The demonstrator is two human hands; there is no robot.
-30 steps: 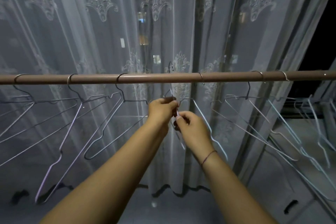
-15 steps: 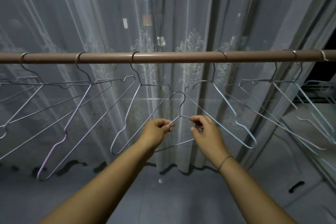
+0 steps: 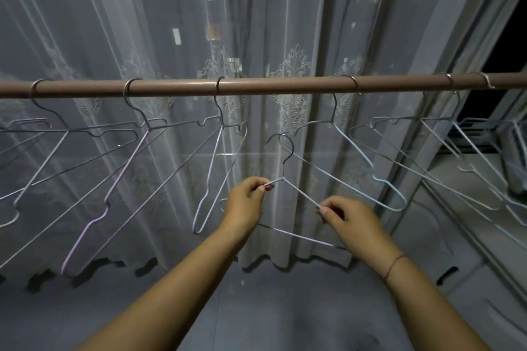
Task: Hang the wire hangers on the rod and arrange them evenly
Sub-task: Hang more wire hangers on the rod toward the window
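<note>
A brown rod [image 3: 273, 85] runs level across the view. Several wire hangers hang from it, among them a lilac one [image 3: 114, 191] on the left, a pale blue-grey one [image 3: 212, 168] at the middle and a light blue one [image 3: 368, 168] to the right. Below the rod, in the gap between those two, I hold a loose wire hanger [image 3: 298, 191] with its hook up and free of the rod. My left hand [image 3: 246, 204] pinches its left shoulder beside the neck. My right hand [image 3: 350, 222] pinches its right shoulder lower down.
A sheer patterned curtain [image 3: 176, 37] hangs close behind the rod. Its hem ends above a grey floor [image 3: 271, 308]. At the right stand a window frame [image 3: 467, 208] and a dark opening [image 3: 507, 45].
The hanger's hook was up at the rod a second ago; it has come down and now hangs free below it. My hands have moved down and spread apart along its shoulders.
</note>
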